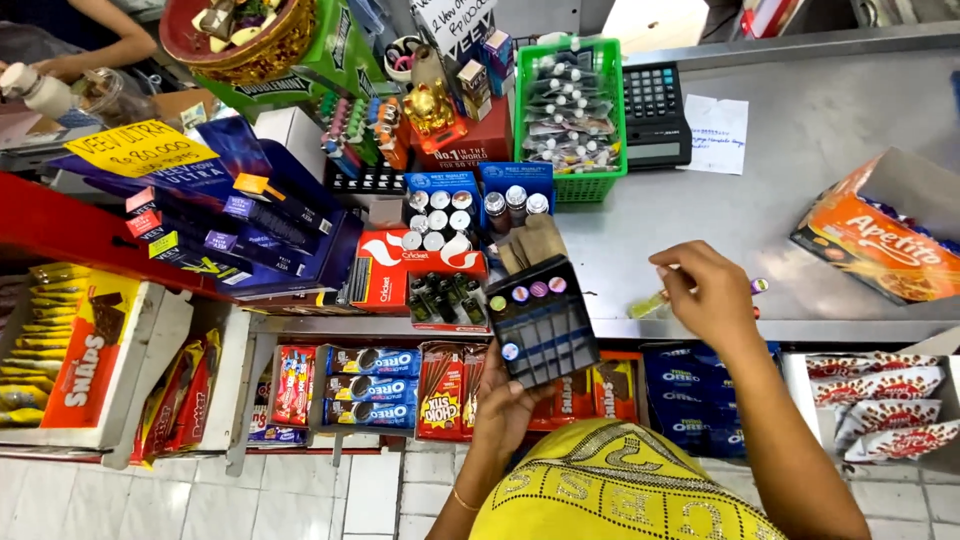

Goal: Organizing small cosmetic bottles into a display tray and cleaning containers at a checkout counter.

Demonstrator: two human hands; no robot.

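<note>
My left hand (505, 405) holds a black gridded display box (540, 320) from below, tilted over the counter's front edge. A few small round-capped tubes stand in the box's top row; most cells look bare. My right hand (705, 295) rests on the grey metal counter (800, 140), fingers curled over small pen-like items (650, 305), one yellowish and one with a purple cap (760, 286). Whether the fingers pinch one is hidden.
A green basket of small bottles (572, 110), a black calculator (655, 112) and a paper slip (717, 133) sit at the back. An orange snack carton (875, 245) stands right. Lighter and vape displays (430, 230) crowd the left. Biscuit packs (370, 385) fill shelves below. Another person's arm (105, 40) is far left.
</note>
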